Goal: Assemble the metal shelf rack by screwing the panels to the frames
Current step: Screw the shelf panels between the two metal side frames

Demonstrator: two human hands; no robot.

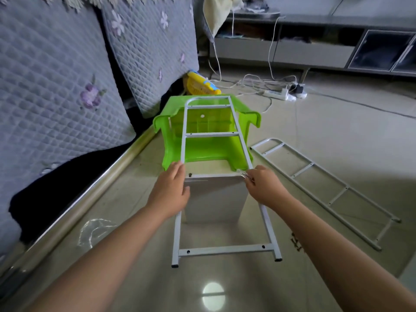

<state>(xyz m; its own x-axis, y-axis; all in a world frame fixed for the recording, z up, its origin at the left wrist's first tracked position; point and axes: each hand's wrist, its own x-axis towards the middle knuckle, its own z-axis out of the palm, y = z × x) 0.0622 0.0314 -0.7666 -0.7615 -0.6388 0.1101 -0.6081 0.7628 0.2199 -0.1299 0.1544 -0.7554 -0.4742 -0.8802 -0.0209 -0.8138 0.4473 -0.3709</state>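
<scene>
1. White-painted steel made up the ladder-like frame (212, 136) that lay sloped, its far end propped on an overturned green plastic stool (209, 152) and its feet on the tiled floor (315, 136); the lift probably left room for a panel to hang under the rails.
2. A white panel (213, 199) stood edge-up beneath the frame, its top lip against a crossbar, apparently so the screw holes could line up.
3. The left hand (171, 190) lay against the left rail and panel corner, fingers fairly straight, seemingly steadying the joint.
4. The right hand (262, 186) pinched a clear-handled tool (244, 174), likely a screwdriver, at the right corner; the screw itself could not be made out.
5. A second frame (324, 192) lay flat on the floor to the right, well apart, presumably waiting for the panel's other side.
6. A crumpled clear bag (94, 230) lay left of the arms.
</scene>
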